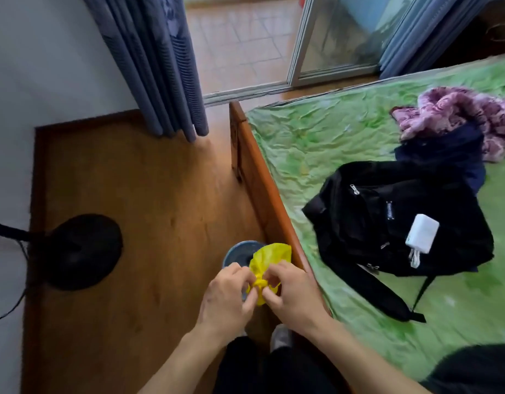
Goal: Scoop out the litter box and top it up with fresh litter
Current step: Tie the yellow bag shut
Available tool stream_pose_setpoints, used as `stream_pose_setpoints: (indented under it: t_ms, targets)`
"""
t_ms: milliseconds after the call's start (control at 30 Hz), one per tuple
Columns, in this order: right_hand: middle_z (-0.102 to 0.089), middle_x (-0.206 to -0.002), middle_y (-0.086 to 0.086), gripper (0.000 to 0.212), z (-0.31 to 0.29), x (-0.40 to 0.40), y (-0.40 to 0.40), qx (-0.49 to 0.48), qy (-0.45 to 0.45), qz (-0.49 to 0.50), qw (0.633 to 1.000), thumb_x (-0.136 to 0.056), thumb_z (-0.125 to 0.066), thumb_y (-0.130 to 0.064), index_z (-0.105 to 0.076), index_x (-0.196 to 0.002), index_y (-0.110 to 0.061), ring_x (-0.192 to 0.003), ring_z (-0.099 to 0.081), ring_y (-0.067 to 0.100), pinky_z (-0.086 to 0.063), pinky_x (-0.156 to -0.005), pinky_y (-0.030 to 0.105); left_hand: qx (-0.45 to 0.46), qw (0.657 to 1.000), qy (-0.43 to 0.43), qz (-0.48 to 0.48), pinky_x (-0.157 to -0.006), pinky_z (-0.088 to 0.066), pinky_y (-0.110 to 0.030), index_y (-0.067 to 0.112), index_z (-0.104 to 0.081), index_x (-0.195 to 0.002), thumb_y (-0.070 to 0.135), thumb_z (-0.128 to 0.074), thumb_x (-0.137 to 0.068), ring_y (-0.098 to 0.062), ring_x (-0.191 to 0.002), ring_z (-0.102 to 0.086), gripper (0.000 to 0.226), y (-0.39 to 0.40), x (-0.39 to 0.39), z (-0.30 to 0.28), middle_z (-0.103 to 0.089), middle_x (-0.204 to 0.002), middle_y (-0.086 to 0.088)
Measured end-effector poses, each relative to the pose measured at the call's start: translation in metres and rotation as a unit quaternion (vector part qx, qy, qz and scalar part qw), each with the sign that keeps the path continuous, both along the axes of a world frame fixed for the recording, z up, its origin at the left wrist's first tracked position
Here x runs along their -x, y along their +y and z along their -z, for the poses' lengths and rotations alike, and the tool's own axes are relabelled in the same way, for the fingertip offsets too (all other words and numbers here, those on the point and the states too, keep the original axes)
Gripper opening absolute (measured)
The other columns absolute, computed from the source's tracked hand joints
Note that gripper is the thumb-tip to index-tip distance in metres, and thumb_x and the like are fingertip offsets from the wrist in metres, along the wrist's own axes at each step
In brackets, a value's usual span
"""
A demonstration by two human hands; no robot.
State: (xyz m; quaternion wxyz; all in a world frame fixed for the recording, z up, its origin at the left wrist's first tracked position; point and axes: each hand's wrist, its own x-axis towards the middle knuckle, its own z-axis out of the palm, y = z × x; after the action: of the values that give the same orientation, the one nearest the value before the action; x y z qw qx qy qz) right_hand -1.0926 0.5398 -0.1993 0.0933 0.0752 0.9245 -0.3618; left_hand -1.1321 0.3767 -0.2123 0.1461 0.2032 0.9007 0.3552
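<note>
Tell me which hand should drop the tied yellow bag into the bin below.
Left, probably. The left hand pinches the yellow bag at its knot, as does the right hand, but the bin shows below on the left hand's side.

Home bedroom: bed [345, 143], curtains [160, 66].

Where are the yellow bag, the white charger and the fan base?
yellow bag [269, 255], head view, on the loose upper part above the knot.
white charger [422, 236], head view, middle of its body, on the backpack.
fan base [83, 251], head view, centre of the round black base.
</note>
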Motion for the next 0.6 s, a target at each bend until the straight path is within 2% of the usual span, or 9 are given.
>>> stream_pose_setpoints:
  t_ms: [67, 200, 400, 533, 600]
  targets:
    - [-0.054, -0.077, -0.007, 0.008, 0.03, 0.012, 0.006, 0.009, -0.015, -0.004, 1.0, -0.075, -0.059, -0.031, -0.051, -0.074, -0.032, -0.069, -0.05, 0.009, -0.041, -0.062, 0.025, 0.007, 1.0, -0.017, -0.015, -0.059, -0.034, -0.019, 0.029, -0.052, -0.075, 0.037, -0.053, -0.077, -0.009, -0.067, -0.045, 0.008, 0.008, 0.008, 0.029, -0.042, -0.073, 0.013]
    - [-0.052, -0.079, -0.009, 0.008, 0.1, 0.037, 0.018, 0.028, -0.04, -0.014, 0.999, -0.073, -0.054, -0.034, -0.046, -0.073, -0.037, -0.07, -0.054, 0.011, -0.049, -0.065, 0.037, 0.025, 0.997, -0.043, -0.053, -0.061, -0.033, -0.021, 0.028, -0.055, -0.078, 0.029, -0.061, -0.078, -0.008, -0.07, -0.044, 0.006, 0.026, 0.022, 0.096, -0.043, -0.076, 0.013]
    - [-0.05, -0.078, -0.008, 0.003, 0.215, 0.063, 0.027, 0.027, -0.077, -0.029, 0.996, -0.073, -0.057, -0.03, -0.056, -0.075, -0.027, -0.07, -0.055, 0.013, -0.049, -0.067, 0.039, 0.04, 0.986, -0.083, -0.136, -0.06, -0.038, -0.027, 0.024, -0.059, -0.076, 0.02, -0.068, -0.079, -0.012, -0.068, -0.048, 0.01, 0.041, 0.032, 0.203, -0.046, -0.073, 0.01]
    - [-0.05, -0.082, -0.008, 0.006, 0.291, 0.065, 0.023, 0.026, -0.094, -0.042, 0.994, -0.074, -0.057, -0.028, -0.057, -0.079, -0.026, -0.073, -0.056, 0.015, -0.05, -0.067, 0.04, 0.051, 0.979, -0.106, -0.164, -0.058, -0.033, -0.027, 0.022, -0.058, -0.074, 0.022, -0.066, -0.078, -0.013, -0.063, -0.045, 0.008, 0.038, 0.026, 0.276, -0.045, -0.07, 0.009]
    - [-0.049, -0.083, -0.009, 0.008, 0.325, 0.063, 0.02, 0.019, -0.105, -0.045, 0.993, -0.074, -0.057, -0.03, -0.056, -0.082, -0.027, -0.073, -0.056, 0.015, -0.051, -0.066, 0.04, 0.051, 0.977, -0.114, -0.17, -0.058, -0.035, -0.028, 0.023, -0.057, -0.075, 0.027, -0.061, -0.078, -0.012, -0.063, -0.045, 0.006, 0.036, 0.022, 0.311, -0.044, -0.07, 0.009]
